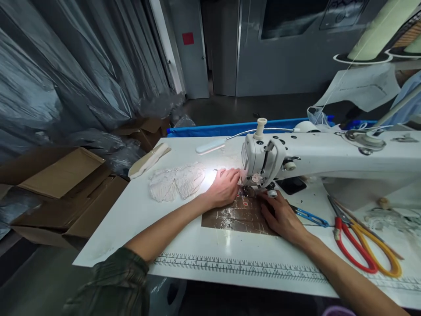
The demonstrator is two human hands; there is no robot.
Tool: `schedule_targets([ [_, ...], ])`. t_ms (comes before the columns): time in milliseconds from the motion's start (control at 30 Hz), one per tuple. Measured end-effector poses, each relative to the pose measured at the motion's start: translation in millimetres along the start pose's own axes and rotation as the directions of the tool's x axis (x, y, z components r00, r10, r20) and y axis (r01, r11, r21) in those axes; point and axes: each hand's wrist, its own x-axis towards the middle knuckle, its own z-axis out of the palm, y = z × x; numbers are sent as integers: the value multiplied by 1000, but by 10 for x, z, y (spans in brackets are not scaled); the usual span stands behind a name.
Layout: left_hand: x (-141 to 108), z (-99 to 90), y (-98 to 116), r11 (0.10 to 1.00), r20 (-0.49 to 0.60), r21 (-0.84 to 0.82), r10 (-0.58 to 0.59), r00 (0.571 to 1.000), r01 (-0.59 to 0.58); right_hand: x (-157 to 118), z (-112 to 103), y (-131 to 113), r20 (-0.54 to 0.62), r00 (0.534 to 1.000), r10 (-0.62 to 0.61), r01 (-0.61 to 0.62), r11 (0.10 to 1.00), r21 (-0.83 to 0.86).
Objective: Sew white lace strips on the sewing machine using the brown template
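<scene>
A white sewing machine stands over the work, its presser foot between my two hands. My left hand is closed left of the needle, fingers bent and pressed together; anything in its fingertips is hidden. To the right of the presser foot, my right hand reaches in with bent fingers, and what its tips grip is too small to make out. Both hands rest by a shiny brown sheet with small red-and-white marks. Off to the left of my left hand lies a piece of white lace.
Blue thread snips and red-and-yellow-handled scissors lie beside my right forearm. A printed ruler runs along the front edge. A rolled cream cloth sits at the table's left edge; cardboard boxes stand beyond it.
</scene>
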Motion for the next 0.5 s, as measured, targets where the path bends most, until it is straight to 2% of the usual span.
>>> schedule_targets([
  [133, 340, -24, -288, 997, 1, 33, -72, 997, 72, -15, -8, -20, -1, 1000, -1, 1, 1000, -7],
  [233, 423, -20, -353, 994, -20, 38, -104, 994, 104, -25, -13, -18, -4, 1000, -22, 22, 1000, -2],
  [333, 286, -50, -250, 994, -39, 31, -105, 994, 106, -35, -11, 3, 3, 999, -49, 49, 999, -3],
  [433, 1, -116, -110, 994, -52, 14, -107, 993, 107, -44, -1, 36, 15, 998, -58, 58, 998, -12],
  [500, -201, -170, -80, 988, -83, -6, -154, 985, 154, -50, 13, 65, 13, 998, -54, 54, 998, -23],
])
